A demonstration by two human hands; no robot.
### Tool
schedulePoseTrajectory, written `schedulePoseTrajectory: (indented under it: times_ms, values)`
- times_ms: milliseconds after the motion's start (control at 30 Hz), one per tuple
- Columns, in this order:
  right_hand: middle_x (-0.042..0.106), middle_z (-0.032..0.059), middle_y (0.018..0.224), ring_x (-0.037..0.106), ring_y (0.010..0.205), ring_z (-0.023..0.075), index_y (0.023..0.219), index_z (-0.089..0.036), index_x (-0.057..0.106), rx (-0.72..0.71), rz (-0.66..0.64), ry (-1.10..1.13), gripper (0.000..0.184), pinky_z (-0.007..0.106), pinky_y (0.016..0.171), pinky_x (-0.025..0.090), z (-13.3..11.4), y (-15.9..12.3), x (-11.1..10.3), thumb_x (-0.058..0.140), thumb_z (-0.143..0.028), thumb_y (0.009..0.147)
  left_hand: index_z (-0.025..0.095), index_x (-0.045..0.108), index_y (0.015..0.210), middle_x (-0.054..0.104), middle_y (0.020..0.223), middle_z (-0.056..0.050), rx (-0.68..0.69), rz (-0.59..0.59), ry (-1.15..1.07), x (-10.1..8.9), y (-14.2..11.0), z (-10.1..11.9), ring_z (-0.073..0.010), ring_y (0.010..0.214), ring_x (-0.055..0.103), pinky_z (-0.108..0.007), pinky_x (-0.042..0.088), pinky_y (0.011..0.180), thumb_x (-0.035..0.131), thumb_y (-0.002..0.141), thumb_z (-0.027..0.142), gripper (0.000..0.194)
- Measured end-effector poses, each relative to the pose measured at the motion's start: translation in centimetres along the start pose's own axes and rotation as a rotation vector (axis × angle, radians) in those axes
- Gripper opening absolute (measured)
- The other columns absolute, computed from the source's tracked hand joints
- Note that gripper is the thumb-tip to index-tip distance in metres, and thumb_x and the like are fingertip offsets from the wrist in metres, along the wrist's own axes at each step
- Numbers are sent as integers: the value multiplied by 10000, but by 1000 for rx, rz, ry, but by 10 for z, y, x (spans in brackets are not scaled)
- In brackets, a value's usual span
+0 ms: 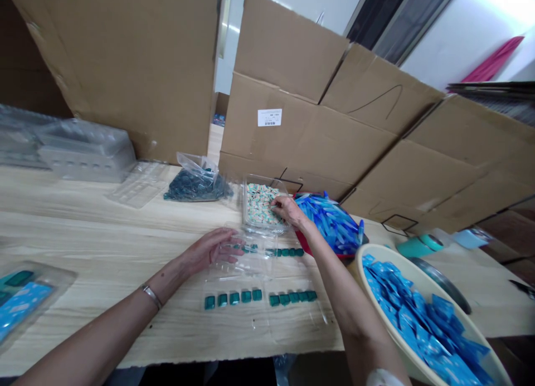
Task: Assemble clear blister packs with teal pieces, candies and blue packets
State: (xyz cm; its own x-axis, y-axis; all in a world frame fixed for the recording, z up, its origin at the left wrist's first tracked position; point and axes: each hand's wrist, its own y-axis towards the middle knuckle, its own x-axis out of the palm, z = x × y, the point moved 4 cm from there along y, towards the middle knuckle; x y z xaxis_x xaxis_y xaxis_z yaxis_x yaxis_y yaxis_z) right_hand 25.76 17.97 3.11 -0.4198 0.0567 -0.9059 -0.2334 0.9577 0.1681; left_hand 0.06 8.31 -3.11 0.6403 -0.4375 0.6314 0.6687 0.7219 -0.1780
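Observation:
My right hand (288,209) reaches into a clear plastic tub (244,205), its fingertips on the small white-and-teal wrapped packets (259,203) heaped inside. Whether it holds a packet is hidden. My left hand (211,250) lies flat and empty on a clear blister tray (251,319), just beside a row of small teal blocks (284,252). Two more short rows of teal blocks (242,297) sit in the tray nearer me. A metal bangle (151,296) circles my left wrist.
A cream basin of blue sachets (378,274) stands at the front right, with a red basin of blue pieces (317,253) behind it. A bag of dark teal items (196,185) and stacked clear trays (83,152) lie on the wooden table (104,219). Cardboard sheets (284,130) stand along the back.

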Motion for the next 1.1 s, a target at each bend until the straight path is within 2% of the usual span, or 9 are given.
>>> schedulePoseTrajectory:
  times_ms: [67, 200, 300, 467, 633, 700, 900, 1000, 1100]
  values:
    - [608, 23, 712, 514, 604, 115, 826, -139, 647, -50, -11, -66, 123, 210, 602, 397, -1, -1, -1, 575, -145, 727, 176, 557, 1063, 655, 1090, -147, -1, 2, 2, 0, 0, 0, -272, 922, 662, -371, 531, 710, 615, 800, 342, 317]
    - [613, 64, 836, 546, 768, 156, 845, -143, 631, -160, -82, -234, 167, 233, 708, 408, -5, -2, 0, 567, -119, 693, 171, 552, 1051, 658, 1086, -149, -13, 6, 16, 1, 0, 0, -274, 915, 664, -368, 529, 712, 624, 792, 359, 328]
    - [604, 72, 854, 550, 779, 166, 875, -151, 595, -144, -136, -264, 163, 241, 707, 414, -7, -4, -1, 552, -138, 718, 171, 551, 1042, 660, 1086, -144, -19, 3, 18, 3, -1, 1, -268, 911, 665, -355, 531, 698, 618, 798, 360, 316]
    - [559, -19, 672, 499, 540, 107, 917, -181, 499, 48, -210, 92, 116, 213, 546, 424, -3, -5, -5, 500, -224, 809, 175, 549, 1036, 668, 1071, -130, -20, 4, 6, 5, -1, 2, -259, 894, 672, -344, 534, 687, 615, 802, 352, 301]
    - [588, -18, 688, 569, 601, 110, 830, -169, 530, 152, -64, 465, 113, 227, 597, 477, 4, -1, -17, 577, -229, 747, 169, 555, 1034, 664, 1082, -139, -12, -10, 1, 6, -3, 3, -263, 906, 668, -348, 536, 692, 620, 798, 346, 302]
    - [604, -15, 665, 579, 588, 110, 806, -153, 565, 190, -41, 510, 152, 230, 603, 485, 8, 2, -20, 638, -235, 701, 170, 558, 1032, 666, 1075, -136, -7, -18, -3, 6, -3, 3, -264, 905, 667, -355, 534, 701, 624, 795, 346, 302]
    - [607, -19, 592, 552, 537, 87, 697, -128, 636, 203, -126, 196, 99, 174, 510, 448, 11, 13, -9, 695, -188, 644, 175, 560, 1040, 663, 1085, -142, -15, -24, -6, 5, -3, 1, -264, 899, 669, -378, 525, 725, 625, 791, 356, 315]
    - [596, -24, 568, 549, 509, 89, 678, -135, 618, 259, -99, 108, 121, 173, 482, 435, 13, 16, 1, 719, -154, 615, 179, 559, 1043, 666, 1079, -134, -8, -14, 8, 5, -3, 1, -262, 902, 668, -366, 528, 712, 621, 794, 359, 313]
    - [600, -11, 578, 563, 546, 111, 673, -144, 605, 301, -42, 31, 164, 197, 528, 444, 14, 17, 5, 740, -128, 581, 177, 558, 1046, 662, 1088, -138, 6, -24, 1, 5, -3, 1, -264, 897, 670, -361, 533, 697, 621, 795, 351, 312]
